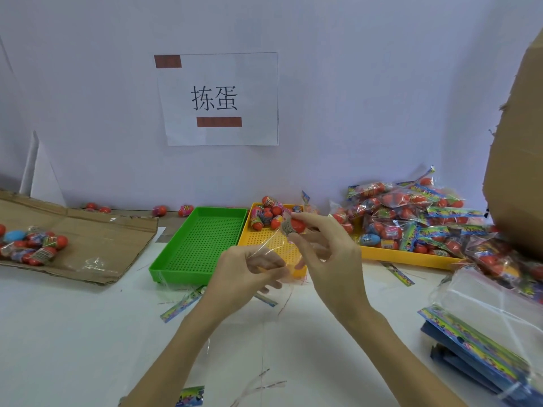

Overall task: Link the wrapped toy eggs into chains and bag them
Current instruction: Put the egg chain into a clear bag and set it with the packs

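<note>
1. The right hand (320,245) pinches a red wrapped toy egg (294,225) between thumb and fingertips, raised above the near left corner of the yellow tray (411,255).
2. The left hand (249,270) has its fingers curled round a clear plastic bag (273,257), held just in front of that same tray corner; the film stretches up towards the egg.
3. Handling, as I judge it: the egg looks light and rigid, with a slick wrapper, so a pinch across its middle or on the wrapper's crimped end seems safest. The bag is thin, limp and slippery; gripping near its mouth should keep it open.
4. More loose eggs (267,214) lie in the far left corner of the yellow tray, and filled bags (411,212) are piled over its right part.
5. A green tray (202,242) touches the yellow tray's left side; further left, eggs rest on flattened cardboard (82,245).
6. Hard to make out: the bag's mouth and edges, since the film is nearly invisible; whether the egg is linked to another; whether the bag already holds anything. The left fingertips are partly veiled by film.
7. A cardboard box (517,157) to the right of the tray is cut off by the frame.
</note>
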Demonstrator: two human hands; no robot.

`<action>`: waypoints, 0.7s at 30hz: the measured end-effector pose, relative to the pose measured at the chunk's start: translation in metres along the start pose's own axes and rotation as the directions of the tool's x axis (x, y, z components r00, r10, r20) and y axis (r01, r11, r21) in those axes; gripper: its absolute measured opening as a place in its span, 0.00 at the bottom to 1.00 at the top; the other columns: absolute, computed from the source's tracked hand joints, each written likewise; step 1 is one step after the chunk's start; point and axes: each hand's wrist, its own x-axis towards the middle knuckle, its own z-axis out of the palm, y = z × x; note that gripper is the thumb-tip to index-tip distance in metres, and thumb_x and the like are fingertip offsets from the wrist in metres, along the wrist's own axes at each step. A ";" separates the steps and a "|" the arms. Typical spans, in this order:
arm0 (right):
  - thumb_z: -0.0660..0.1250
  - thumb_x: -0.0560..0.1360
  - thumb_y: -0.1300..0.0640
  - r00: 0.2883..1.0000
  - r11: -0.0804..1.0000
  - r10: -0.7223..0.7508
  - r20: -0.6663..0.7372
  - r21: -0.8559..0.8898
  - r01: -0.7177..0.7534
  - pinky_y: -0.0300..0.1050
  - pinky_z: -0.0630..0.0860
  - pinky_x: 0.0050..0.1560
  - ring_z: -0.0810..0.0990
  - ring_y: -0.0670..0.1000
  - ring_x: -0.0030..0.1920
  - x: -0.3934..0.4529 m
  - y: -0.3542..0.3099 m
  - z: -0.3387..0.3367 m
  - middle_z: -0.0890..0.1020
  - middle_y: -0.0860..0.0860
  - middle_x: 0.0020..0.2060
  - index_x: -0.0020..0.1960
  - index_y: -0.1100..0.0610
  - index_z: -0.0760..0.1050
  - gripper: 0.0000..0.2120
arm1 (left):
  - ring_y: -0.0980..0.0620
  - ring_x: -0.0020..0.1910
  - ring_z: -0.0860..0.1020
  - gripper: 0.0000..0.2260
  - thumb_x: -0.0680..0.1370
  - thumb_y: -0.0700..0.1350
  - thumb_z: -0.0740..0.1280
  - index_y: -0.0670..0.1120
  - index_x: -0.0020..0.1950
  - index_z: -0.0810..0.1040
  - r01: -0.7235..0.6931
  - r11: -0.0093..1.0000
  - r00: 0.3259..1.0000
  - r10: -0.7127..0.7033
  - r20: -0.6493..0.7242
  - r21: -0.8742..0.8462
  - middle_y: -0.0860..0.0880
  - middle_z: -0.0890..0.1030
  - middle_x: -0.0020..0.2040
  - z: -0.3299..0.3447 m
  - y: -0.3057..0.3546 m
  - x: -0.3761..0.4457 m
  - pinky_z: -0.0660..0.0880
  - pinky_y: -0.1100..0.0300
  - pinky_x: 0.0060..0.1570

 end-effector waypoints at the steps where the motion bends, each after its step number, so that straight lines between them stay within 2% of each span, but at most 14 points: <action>1: 0.72 0.79 0.58 1.000 1.000 0.025 0.016 0.000 -0.025 0.38 0.80 0.30 0.85 0.46 0.45 -0.001 -0.001 0.000 0.82 0.51 0.53 0.63 0.53 0.80 0.13 | 0.46 0.38 0.88 0.06 0.74 0.42 0.80 0.45 0.47 0.86 -0.001 1.000 1.000 0.001 -0.005 -0.001 0.48 0.88 0.40 0.000 0.000 0.000 0.81 0.60 0.34; 3: 0.71 0.79 0.55 0.995 0.996 0.090 0.037 0.010 -0.091 0.35 0.77 0.29 0.84 0.45 0.36 -0.001 -0.002 0.000 0.84 0.52 0.51 0.62 0.51 0.79 0.12 | 0.47 0.38 0.88 0.05 0.74 0.44 0.80 0.47 0.46 0.86 -0.014 1.000 1.000 0.014 -0.007 0.005 0.48 0.88 0.41 0.000 0.001 0.000 0.81 0.60 0.35; 5: 0.71 0.80 0.54 0.989 0.990 0.135 0.063 0.041 -0.138 0.35 0.76 0.31 0.83 0.46 0.32 -0.001 -0.003 -0.002 0.85 0.50 0.50 0.62 0.51 0.79 0.12 | 0.48 0.38 0.88 0.07 0.74 0.47 0.80 0.48 0.46 0.86 -0.025 1.000 1.000 0.025 -0.005 0.013 0.49 0.89 0.42 -0.001 0.002 -0.001 0.82 0.59 0.35; 9: 0.72 0.79 0.55 0.982 0.987 0.156 0.109 0.026 -0.160 0.35 0.80 0.39 0.86 0.46 0.39 0.002 -0.003 -0.002 0.83 0.43 0.54 0.63 0.52 0.79 0.14 | 0.47 0.40 0.88 0.12 0.73 0.48 0.81 0.48 0.52 0.85 -0.039 0.999 0.999 0.039 -0.005 0.007 0.49 0.89 0.43 0.000 0.002 -0.002 0.82 0.56 0.39; 13: 0.75 0.77 0.54 0.974 0.981 0.187 0.132 0.025 -0.191 0.36 0.81 0.42 0.86 0.44 0.45 0.004 0.001 -0.003 0.84 0.40 0.52 0.61 0.51 0.78 0.14 | 0.50 0.49 0.88 0.21 0.75 0.48 0.80 0.52 0.65 0.79 -0.115 0.991 0.991 0.119 0.060 -0.066 0.52 0.88 0.54 0.001 0.007 -0.004 0.84 0.54 0.51; 16: 0.75 0.76 0.50 0.973 0.981 0.182 0.141 0.044 -0.190 0.39 0.83 0.42 0.86 0.44 0.45 0.005 0.002 -0.006 0.85 0.38 0.48 0.57 0.48 0.80 0.11 | 0.50 0.53 0.86 0.14 0.77 0.46 0.77 0.48 0.62 0.82 -0.178 0.980 0.984 0.179 0.005 -0.094 0.50 0.87 0.53 0.002 0.011 -0.004 0.83 0.51 0.55; 19: 0.74 0.77 0.49 0.963 0.982 0.180 0.200 0.027 -0.189 0.41 0.84 0.40 0.86 0.46 0.44 0.004 0.003 -0.005 0.85 0.39 0.47 0.57 0.45 0.81 0.09 | 0.52 0.50 0.86 0.10 0.78 0.50 0.75 0.48 0.57 0.85 -0.237 0.971 0.969 0.236 -0.075 -0.003 0.51 0.87 0.48 0.002 0.011 -0.004 0.82 0.55 0.52; 21: 0.74 0.78 0.48 0.956 0.982 0.186 0.228 -0.001 -0.191 0.42 0.84 0.40 0.85 0.46 0.44 0.002 0.004 -0.003 0.85 0.39 0.47 0.56 0.44 0.81 0.08 | 0.53 0.51 0.86 0.10 0.78 0.50 0.75 0.49 0.57 0.85 -0.250 0.968 0.964 0.251 -0.084 0.020 0.52 0.88 0.48 0.001 0.010 -0.004 0.82 0.53 0.53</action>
